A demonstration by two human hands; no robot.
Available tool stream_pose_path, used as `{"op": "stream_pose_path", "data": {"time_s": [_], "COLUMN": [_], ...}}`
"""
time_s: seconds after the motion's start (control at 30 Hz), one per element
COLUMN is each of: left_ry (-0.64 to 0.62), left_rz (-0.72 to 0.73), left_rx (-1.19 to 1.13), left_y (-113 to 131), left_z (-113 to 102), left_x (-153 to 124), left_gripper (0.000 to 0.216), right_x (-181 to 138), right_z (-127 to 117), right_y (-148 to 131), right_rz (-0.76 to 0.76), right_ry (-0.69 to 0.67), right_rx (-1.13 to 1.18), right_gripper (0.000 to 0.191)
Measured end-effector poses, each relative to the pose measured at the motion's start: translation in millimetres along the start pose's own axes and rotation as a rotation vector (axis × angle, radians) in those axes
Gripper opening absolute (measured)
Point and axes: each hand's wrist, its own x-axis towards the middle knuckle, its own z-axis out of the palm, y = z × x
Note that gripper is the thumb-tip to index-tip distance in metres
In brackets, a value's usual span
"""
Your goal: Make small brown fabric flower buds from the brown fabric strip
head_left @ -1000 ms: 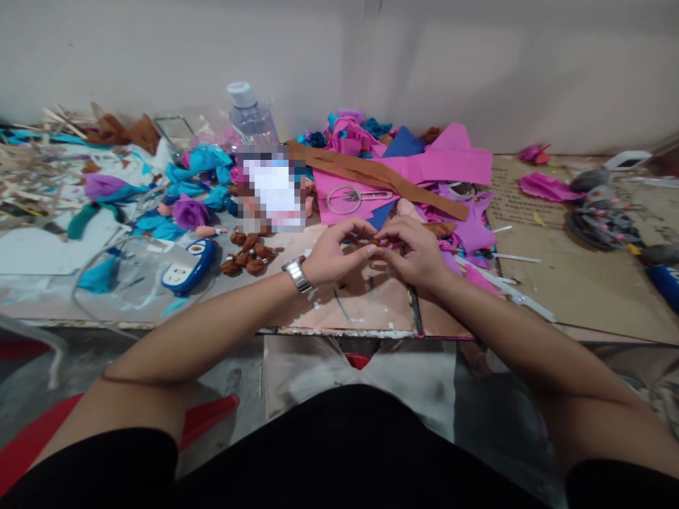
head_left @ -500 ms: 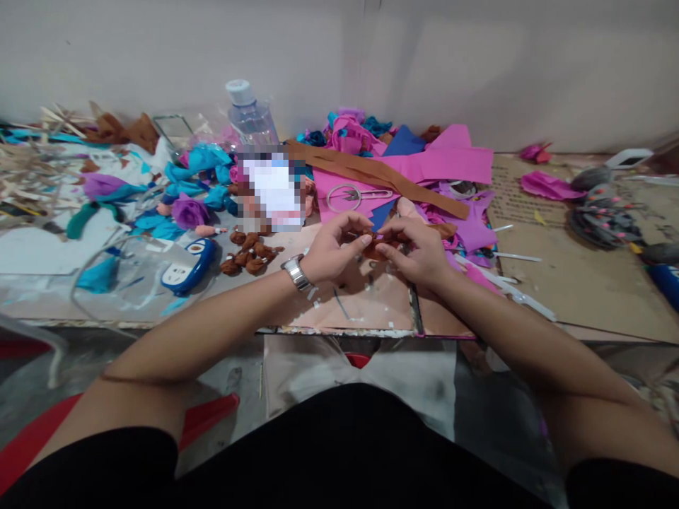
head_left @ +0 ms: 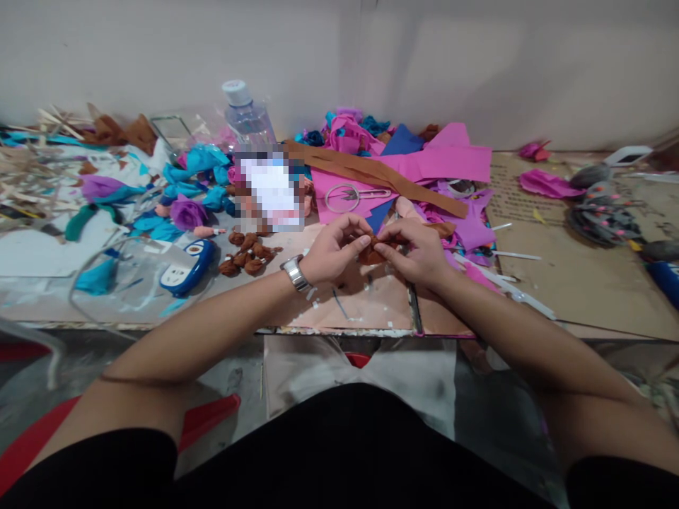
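Left hand [head_left: 337,247] and right hand [head_left: 418,249] near each other, both pinching a crinkled brown piece [head_left: 372,256], on the near side of the snips [head_left: 367,193], small brown bundles [head_left: 254,266] left of the snips, long brown strip [head_left: 379,172] just behind the snips, capped bottle [head_left: 250,121] behind-left of them.

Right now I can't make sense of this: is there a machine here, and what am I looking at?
There's no machine working here, just a person's bare left hand and right hand. The view comes from a camera worn on the person's head, looking forward and down. Both hands pinch a small brown crumpled piece, probably paper, above a cluttered worktop. Near the left hand lie brown bundles. Beyond the hands are pink sheets, a long brown strip and what look like small snips. A capped bottle stands further back.
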Motion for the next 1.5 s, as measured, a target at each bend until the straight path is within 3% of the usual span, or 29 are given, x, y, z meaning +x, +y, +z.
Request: {"op": "stream_pose_path", "data": {"time_s": [0.17, 0.33, 0.57, 0.8, 1.17, 1.33, 1.5], "left_ry": [-0.013, -0.034, -0.068, -0.106, -0.135, -0.057, 0.034], "left_rz": [-0.026, -0.067, -0.082, -0.045, 0.111, 0.186, 0.177], "left_rx": [-0.034, -0.085, -0.01, 0.052, 0.429, 0.485, 0.33], "left_y": [-1, -4, -4, -4, 0, 3, -6], "left_z": [1, 1, -2, -2, -6, -5, -3], "left_x": [0, 0, -1, -2, -2, -3, -3], "left_gripper": [0.051, 0.054, 0.068, 0.056, 0.047, 0.037, 0.05], "right_x": [-1, 2, 3, 2, 1, 3, 3], "right_z": [2, 1, -1, -2, 1, 2, 2], "right_y": [1, 0, -3, -7, -3, 1, 2], "right_rz": [-0.003, -0.126, -0.07, -0.015, -0.006, -0.071, -0.12], "right_ry": [0.012, -0.075, 0.079, 0.086, 0.031, -0.032, -0.027], "right_rx": [0.029, 0.032, 0.047, 0.071, 0.04, -0.07, -0.125], "right_gripper": [0.027, 0.026, 0.021, 0.021, 0.021, 0.015, 0.014]}}
